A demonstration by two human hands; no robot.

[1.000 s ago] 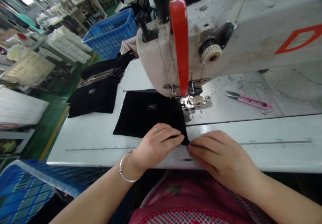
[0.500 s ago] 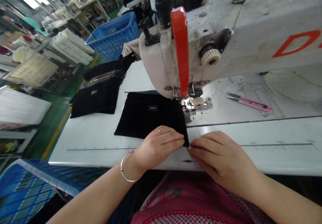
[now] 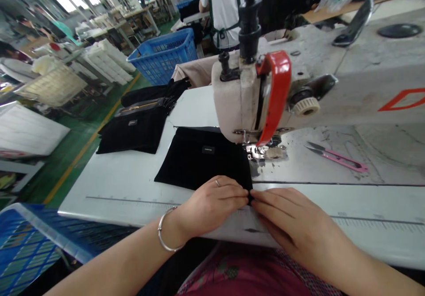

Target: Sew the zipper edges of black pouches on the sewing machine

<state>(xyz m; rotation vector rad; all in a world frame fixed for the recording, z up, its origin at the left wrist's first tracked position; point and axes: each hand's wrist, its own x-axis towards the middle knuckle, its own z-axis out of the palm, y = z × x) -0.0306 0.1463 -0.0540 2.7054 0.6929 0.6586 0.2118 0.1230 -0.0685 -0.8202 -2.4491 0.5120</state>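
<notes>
A black fabric piece (image 3: 189, 163) with a small dark label (image 3: 208, 149) lies flat on the sewing table. Its right edge reaches the presser foot (image 3: 262, 152) of the sewing machine (image 3: 232, 92). My left hand (image 3: 212, 205), wearing a ring and a bracelet, is closed on the fabric's near right corner. Fingertips of my right hand (image 3: 292, 216) pinch the same corner from the right, almost touching the left fingers. The grip itself is partly hidden by the fingers.
Pink-handled thread snips (image 3: 341, 158) lie on the machine bed to the right. Black fabric pieces (image 3: 136, 127) are stacked at the table's left edge. Blue baskets stand at the lower left (image 3: 43, 229) and behind the table (image 3: 166, 54). A person in an apron (image 3: 226, 12) is beyond.
The view has shifted, so the machine sits lower and further right. My right fingers have closed in on the fabric corner beside the left ones. The fabric stays by the presser foot.
</notes>
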